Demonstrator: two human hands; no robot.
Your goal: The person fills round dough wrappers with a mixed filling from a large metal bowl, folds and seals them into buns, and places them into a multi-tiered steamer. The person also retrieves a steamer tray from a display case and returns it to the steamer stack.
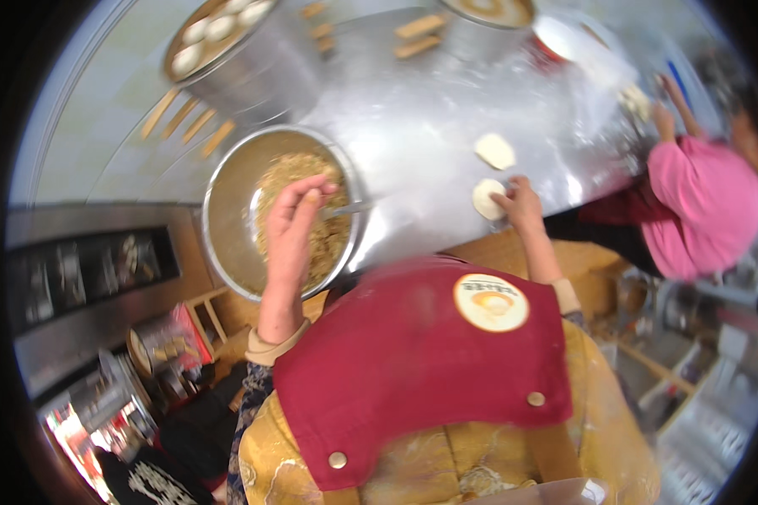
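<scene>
My left hand (297,214) is raised over a large steel bowl (227,208) of chopped filling (290,170), its fingers curled and nothing plain between them. Beside that hand, the handle of a metal utensil (347,209) reaches across the bowl's right rim. On the steel table, my right hand (519,201) has its fingertips at the edge of a flat round dough wrapper (487,198); blur hides whether they pinch it. A second dough wrapper (494,151) lies just beyond.
A steamer with white buns (220,28) stands at the back left, above wooden slats (182,117). Another round container (489,11) is at the back. A person in pink (701,202) works with dough (635,103) at the table's right end.
</scene>
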